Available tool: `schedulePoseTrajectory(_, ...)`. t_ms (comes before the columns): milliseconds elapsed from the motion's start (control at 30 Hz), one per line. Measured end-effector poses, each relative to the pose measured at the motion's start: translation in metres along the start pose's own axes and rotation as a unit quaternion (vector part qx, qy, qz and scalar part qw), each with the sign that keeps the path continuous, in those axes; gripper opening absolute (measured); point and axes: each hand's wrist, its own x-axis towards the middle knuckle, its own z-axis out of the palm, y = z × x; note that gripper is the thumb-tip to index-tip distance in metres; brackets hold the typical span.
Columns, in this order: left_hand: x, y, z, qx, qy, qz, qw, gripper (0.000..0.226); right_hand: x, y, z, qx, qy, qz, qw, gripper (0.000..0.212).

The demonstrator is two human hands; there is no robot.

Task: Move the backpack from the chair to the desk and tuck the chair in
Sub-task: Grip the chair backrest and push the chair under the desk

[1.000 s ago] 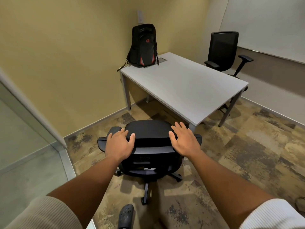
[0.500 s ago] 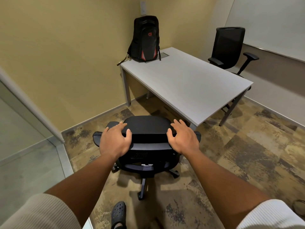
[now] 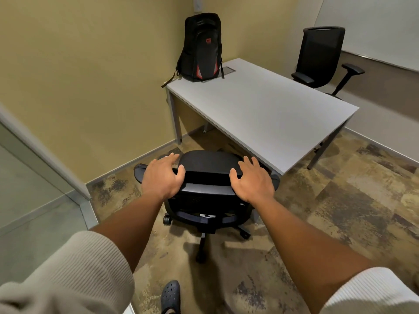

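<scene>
Both bare hands spread open across the top of a black wheeled office chair's backrest, left hand and right hand resting flat, fingers splayed, thumbs hooked over the near edge. Seat close to the white rectangular desk's near edge. Black backpack with red accents upright on the desk's far left corner, against the yellow wall. Second black mesh chair beyond the desk.

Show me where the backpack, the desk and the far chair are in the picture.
backpack (image 3: 202,48), head view, middle of its front panel.
desk (image 3: 267,109), head view, bare middle of its top.
far chair (image 3: 322,51), head view, mesh backrest.
</scene>
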Motion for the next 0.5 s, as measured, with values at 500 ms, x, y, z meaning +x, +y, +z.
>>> schedulePoseTrajectory(500, 0.119, -0.045, -0.003, -0.01, -0.036, 0.035, 0.999, 0.057, 0.084, -0.047, 0.015, 0.023, 0.03, 0.067, 0.997, 0.064)
